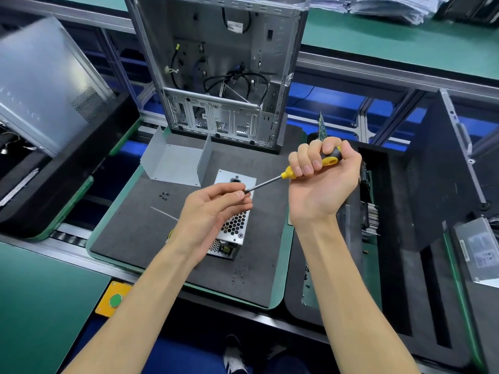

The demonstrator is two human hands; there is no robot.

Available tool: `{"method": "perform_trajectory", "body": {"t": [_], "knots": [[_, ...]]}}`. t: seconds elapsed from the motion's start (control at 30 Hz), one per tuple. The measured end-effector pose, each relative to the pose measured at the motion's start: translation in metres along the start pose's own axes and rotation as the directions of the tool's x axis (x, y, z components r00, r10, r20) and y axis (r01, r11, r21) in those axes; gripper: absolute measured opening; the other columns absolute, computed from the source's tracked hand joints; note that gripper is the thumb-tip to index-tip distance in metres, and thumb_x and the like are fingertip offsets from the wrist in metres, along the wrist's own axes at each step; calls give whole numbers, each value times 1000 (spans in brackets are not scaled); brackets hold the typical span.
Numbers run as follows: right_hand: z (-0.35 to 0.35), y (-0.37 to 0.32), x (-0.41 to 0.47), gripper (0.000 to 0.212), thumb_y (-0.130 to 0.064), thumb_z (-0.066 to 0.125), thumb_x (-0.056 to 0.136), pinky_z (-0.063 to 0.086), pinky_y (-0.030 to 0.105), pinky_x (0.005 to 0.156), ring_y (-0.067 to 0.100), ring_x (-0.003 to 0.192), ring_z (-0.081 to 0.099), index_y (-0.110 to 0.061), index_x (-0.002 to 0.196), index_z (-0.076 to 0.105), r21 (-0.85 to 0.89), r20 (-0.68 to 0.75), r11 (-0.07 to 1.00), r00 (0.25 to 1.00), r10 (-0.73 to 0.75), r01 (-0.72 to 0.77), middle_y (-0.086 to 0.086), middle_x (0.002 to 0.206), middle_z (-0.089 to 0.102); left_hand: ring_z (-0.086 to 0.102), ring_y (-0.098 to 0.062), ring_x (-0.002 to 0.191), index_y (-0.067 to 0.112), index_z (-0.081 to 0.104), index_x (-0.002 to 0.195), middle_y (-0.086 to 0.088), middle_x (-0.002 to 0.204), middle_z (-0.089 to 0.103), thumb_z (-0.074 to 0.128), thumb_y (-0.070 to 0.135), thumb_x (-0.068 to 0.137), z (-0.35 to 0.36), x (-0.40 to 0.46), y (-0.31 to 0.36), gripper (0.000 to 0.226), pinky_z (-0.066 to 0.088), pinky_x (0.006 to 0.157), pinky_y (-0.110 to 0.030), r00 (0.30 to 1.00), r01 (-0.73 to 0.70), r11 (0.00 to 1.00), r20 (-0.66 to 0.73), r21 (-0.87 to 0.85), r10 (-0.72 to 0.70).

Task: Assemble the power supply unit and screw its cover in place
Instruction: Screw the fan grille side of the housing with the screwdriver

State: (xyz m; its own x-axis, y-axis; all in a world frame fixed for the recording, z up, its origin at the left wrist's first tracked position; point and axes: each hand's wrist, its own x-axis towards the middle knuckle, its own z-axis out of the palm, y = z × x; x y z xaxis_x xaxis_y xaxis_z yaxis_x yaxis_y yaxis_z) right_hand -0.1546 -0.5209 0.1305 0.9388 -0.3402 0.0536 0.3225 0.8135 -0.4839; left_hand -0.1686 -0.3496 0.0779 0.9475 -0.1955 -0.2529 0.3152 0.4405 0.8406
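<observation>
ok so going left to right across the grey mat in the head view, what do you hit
loose screws → bent metal cover → left hand pinching a screw at the screwdriver tip → power supply unit → screwdriver → right hand gripping its handle

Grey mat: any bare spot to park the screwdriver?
Yes. The grey mat is bare at front left, between the loose screws and its near edge, and at front right of the power supply unit. The back is crowded: bent cover and open PC case.
</observation>
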Motion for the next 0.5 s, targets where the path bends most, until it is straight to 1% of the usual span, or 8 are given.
{"method": "perform_trajectory", "body": {"t": [0.1, 0.23, 0.37, 0.5], "knots": [[0, 3, 2, 18, -25, 51, 81, 24, 28, 48, 15, 51, 21, -15, 72, 39, 15, -9, 1000, 1000, 3, -3, -1, 58, 25, 74, -27, 82, 5, 80, 92, -18, 89, 75, 75, -2, 82, -2, 3, 1, 13, 59, 81, -28, 999, -39, 998, 3, 57, 39], [0, 5, 5, 18, -25, 51, 81, 25, 28, 48, 15, 51, 21, -15, 71, 40, 33, -14, 999, 1000, 5, -5, -1, 58, 25, 74, -24, 83, 4, 80, 97, -17, 92, 76, 80, 7, 76, -7, 5, 4, 21, 59, 80, -26, 999, 28, 999, 31, 17, -28], [1, 9, 7, 18, -24, 50, 82, 24, 28, 48, 15, 51, 20, -15, 71, 39, 38, -2, 999, 1000, 14, -14, -1, 58, 24, 73, -25, 81, 4, 81, 96, -17, 89, 74, 79, 13, 76, -6, 7, 4, 22, 59, 75, -26, 998, 61, 998, 23, 16, -62], [2, 12, 8, 20, -24, 47, 87, 23, 28, 48, 14, 50, 20, -15, 71, 39, 30, 15, 999, 1000, 15, -15, -2, 57, 25, 74, -26, 83, 6, 81, 92, -18, 89, 74, 78, 9, 76, -5, 8, 3, 16, 60, 77, -27, 998, 68, 998, 16, 5, -68]]}}
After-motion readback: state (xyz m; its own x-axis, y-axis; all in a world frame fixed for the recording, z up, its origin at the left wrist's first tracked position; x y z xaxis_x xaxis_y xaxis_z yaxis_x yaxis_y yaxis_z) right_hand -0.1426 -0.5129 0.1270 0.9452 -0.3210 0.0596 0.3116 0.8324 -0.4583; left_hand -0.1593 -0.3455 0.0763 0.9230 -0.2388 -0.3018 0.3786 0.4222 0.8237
